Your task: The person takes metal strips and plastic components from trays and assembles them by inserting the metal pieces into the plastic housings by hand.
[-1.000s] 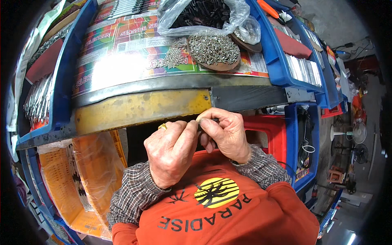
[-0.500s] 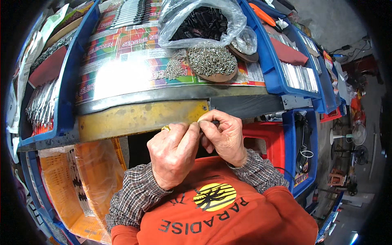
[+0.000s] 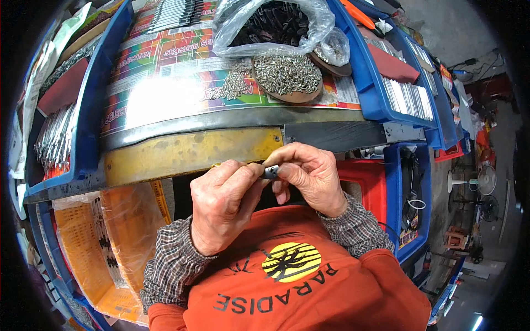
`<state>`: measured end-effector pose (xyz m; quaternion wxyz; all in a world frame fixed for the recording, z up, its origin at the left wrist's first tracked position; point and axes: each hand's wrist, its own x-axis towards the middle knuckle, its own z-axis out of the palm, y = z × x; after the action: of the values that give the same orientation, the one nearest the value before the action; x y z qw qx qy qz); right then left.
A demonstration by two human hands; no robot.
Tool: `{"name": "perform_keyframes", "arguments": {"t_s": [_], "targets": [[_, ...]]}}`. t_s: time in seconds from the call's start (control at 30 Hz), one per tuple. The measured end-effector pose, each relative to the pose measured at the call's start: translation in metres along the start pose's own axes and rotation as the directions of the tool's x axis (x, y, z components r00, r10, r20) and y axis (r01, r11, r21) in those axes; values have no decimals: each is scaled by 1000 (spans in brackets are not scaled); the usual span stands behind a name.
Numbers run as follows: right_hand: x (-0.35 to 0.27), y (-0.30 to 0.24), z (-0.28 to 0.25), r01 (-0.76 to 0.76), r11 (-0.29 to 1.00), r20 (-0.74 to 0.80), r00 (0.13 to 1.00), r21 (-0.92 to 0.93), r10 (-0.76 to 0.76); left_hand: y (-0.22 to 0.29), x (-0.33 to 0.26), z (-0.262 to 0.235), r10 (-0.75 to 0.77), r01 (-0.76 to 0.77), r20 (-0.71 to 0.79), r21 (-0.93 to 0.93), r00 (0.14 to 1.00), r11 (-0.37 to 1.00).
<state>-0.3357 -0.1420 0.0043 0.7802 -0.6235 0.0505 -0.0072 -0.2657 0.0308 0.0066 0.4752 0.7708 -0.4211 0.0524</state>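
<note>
Between my two hands, just in front of the bench edge, is a small dark metal piece (image 3: 270, 172) with small holes; its exact kind I cannot make out. My left hand (image 3: 223, 201), a gold ring on one finger, pinches its left end. Thumb and fingers of my right hand (image 3: 312, 176) close on its right end. On the bench ahead lies a heap of small silver screws or rivets (image 3: 287, 74) on a round brown pad (image 3: 295, 99). Beside it is a loose pile of tiny silver pieces (image 3: 234, 87).
A clear plastic bag (image 3: 223, 38) of black parts lies at the back. Blue bins (image 3: 91, 110) of flat metal pieces flank the bench, another blue bin (image 3: 359, 60) to the right. Below are an orange basket (image 3: 77, 226), a red stool (image 3: 370, 176) and a blue tray (image 3: 422, 220).
My hands have parted slightly, the right one moving a little right and the left one left. The dark metal piece between the fingertips, hidden before, now shows.
</note>
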Motion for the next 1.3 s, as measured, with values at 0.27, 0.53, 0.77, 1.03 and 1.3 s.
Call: {"name": "perform_keyframes", "arguments": {"t_s": [0.27,0.53,0.77,1.03,1.3], "targets": [[-6,14,-2,67,998,52,996,-13,-66,-4,-3,1,96,-96,11,20,995,995],[-6,22,2,20,1000,40,999,15,-21,-7,-8,3,136,-136,7,118,991,984],[-6,22,2,-89,993,4,996,-73,89,-2,-15,5,80,-103,112,221,990,970],[-12,27,10,-106,993,-79,992,-48,102,-8,-19,12,69,-77,54,155,996,985],[-22,42,3,-18,999,33,999,37,17,-10,-25,8,22,-23,102,11,995,1000]]}}
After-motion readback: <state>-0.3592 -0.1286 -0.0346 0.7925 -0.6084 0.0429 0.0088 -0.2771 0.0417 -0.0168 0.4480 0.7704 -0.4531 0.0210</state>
